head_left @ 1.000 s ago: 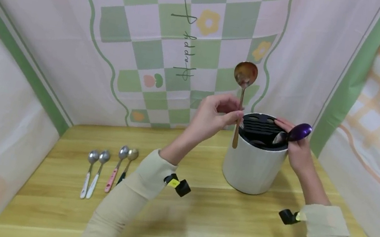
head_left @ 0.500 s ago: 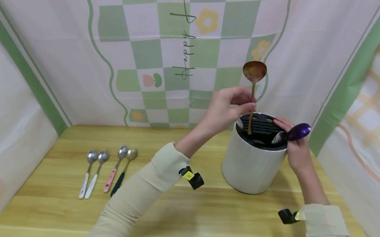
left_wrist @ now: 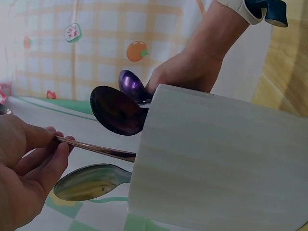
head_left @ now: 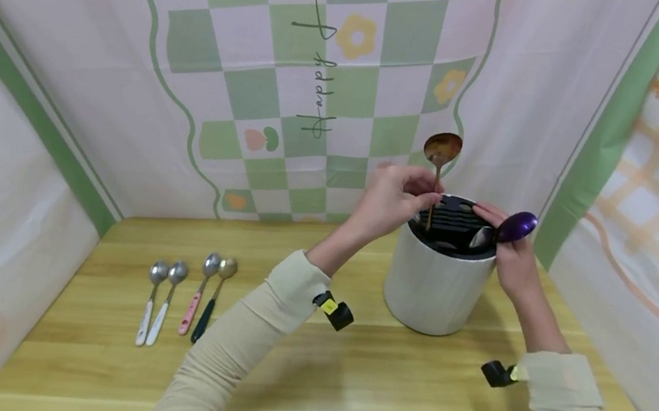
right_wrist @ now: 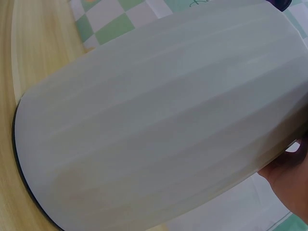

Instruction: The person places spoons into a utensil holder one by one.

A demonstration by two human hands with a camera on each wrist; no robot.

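My left hand point(head_left: 392, 194) pinches the thin handle of a copper-coloured spoon point(head_left: 443, 149). The spoon stands bowl up, with its lower end in the black slotted top of a white utensil holder point(head_left: 435, 290). In the left wrist view the left fingertips hold the copper handle point(left_wrist: 103, 150) just outside the holder's mouth. A silvery spoon point(left_wrist: 91, 183) and a dark spoon point(left_wrist: 118, 110) stick out beside it. On the holder's right side rests my right hand point(head_left: 515, 260), fingers straight along the rim. A purple spoon point(head_left: 517, 228) leans out over that hand and partly hides it.
Two white-handled spoons point(head_left: 160, 308), a pink-handled spoon point(head_left: 192, 309) and a dark-green-handled spoon point(head_left: 204, 319) lie at the left of the wooden table point(head_left: 338, 394). A printed curtain point(head_left: 348, 86) hangs behind the table.
My left hand has carried the copper spoon right over the holder, then lowered its handle end into the black top. The right hand has stayed at the holder's side.
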